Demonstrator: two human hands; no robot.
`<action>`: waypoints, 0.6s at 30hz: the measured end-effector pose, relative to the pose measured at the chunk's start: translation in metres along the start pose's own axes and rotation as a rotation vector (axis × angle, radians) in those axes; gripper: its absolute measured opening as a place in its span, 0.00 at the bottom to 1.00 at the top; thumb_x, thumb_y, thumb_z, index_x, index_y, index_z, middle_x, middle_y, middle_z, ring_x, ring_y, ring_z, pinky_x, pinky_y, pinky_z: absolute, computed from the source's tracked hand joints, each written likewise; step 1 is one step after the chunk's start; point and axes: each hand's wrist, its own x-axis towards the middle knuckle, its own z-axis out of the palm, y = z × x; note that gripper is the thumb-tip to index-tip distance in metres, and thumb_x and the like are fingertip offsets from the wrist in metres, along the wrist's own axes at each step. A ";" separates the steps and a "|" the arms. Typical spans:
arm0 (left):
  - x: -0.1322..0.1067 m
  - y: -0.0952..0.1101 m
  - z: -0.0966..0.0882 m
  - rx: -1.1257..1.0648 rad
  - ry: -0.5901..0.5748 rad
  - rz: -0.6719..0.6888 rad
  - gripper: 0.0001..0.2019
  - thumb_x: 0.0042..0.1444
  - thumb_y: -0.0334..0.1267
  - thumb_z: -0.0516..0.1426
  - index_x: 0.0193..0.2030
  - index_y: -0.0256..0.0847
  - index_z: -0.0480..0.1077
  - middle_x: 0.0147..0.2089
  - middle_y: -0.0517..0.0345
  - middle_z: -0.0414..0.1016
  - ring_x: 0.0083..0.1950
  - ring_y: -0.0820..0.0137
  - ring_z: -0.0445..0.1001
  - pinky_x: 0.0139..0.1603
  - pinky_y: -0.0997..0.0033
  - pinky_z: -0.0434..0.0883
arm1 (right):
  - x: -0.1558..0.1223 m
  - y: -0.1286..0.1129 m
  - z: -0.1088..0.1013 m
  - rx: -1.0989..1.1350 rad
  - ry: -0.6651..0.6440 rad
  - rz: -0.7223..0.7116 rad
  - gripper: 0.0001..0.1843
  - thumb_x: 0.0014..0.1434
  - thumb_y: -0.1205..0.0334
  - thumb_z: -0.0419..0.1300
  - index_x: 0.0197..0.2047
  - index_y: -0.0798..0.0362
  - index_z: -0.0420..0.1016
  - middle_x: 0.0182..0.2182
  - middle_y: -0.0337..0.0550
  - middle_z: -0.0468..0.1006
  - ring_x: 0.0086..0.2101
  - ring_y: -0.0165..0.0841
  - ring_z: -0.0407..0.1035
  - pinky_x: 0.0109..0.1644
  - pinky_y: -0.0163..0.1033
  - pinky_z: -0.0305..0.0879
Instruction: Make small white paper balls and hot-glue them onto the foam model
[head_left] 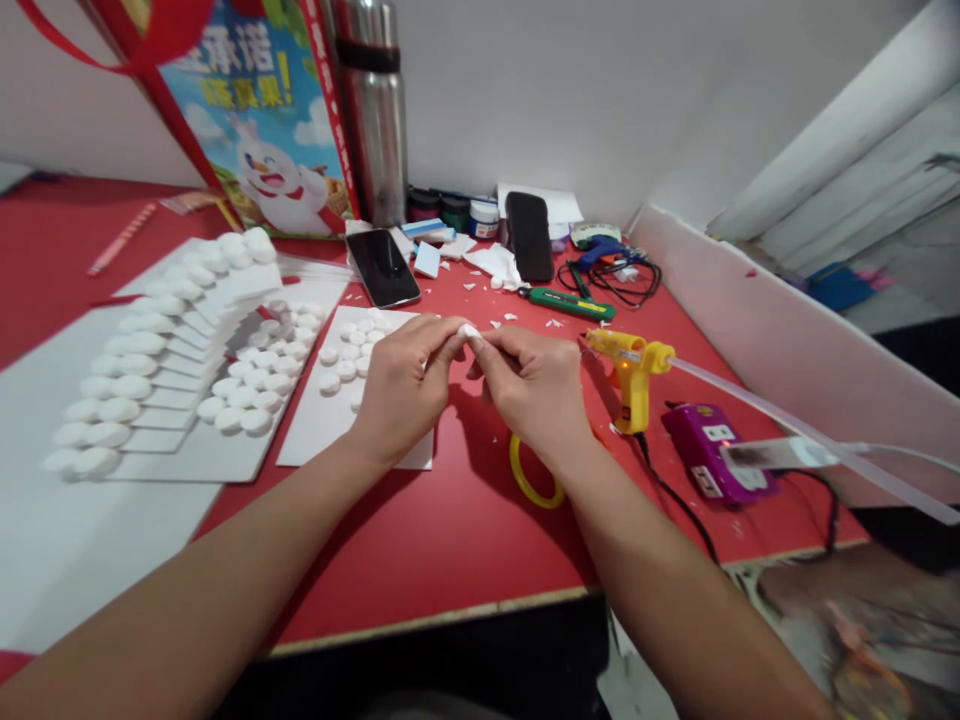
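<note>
Between the fingertips of both hands is a small white lump (469,331), its far side partly hidden by fingers. My left hand (411,372) pinches it from the left, and my right hand (531,378) has thumb and finger closed on it from the right. Under and beyond my left hand lies a white board (315,440) bearing several round white pieces (346,370). Farther left, a white stepped model (176,400) carries rows of flattened white discs (139,365) on a white base. Partly behind my right wrist is a yellow ring (523,480), perhaps a tape roll or scissor handle.
A yellow glue gun (634,380) with a long glue stick stands right, near a purple power strip (712,452). Behind are a green cutter (568,303), two phones (529,237), white scraps (495,265), small jars (484,219), a steel flask (375,120) and a printed bag (262,130).
</note>
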 end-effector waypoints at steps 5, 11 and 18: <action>0.000 -0.005 0.001 -0.193 0.001 -0.216 0.09 0.66 0.39 0.58 0.38 0.42 0.79 0.34 0.58 0.79 0.36 0.68 0.75 0.42 0.67 0.72 | 0.005 0.001 -0.002 0.358 -0.141 0.226 0.14 0.65 0.55 0.62 0.31 0.55 0.79 0.24 0.40 0.80 0.18 0.27 0.69 0.23 0.33 0.64; 0.000 -0.007 0.003 -0.263 0.032 -0.313 0.08 0.64 0.41 0.61 0.38 0.42 0.80 0.31 0.59 0.79 0.32 0.69 0.74 0.37 0.69 0.72 | 0.005 0.004 -0.002 0.264 -0.100 0.251 0.16 0.62 0.56 0.65 0.26 0.55 0.77 0.16 0.36 0.74 0.16 0.25 0.64 0.21 0.32 0.59; -0.004 0.003 0.008 0.001 0.124 -0.044 0.11 0.69 0.40 0.57 0.42 0.43 0.81 0.39 0.53 0.82 0.41 0.66 0.78 0.46 0.66 0.74 | -0.003 0.000 0.005 0.016 0.042 -0.037 0.14 0.67 0.60 0.61 0.29 0.54 0.80 0.21 0.39 0.77 0.22 0.28 0.67 0.27 0.35 0.60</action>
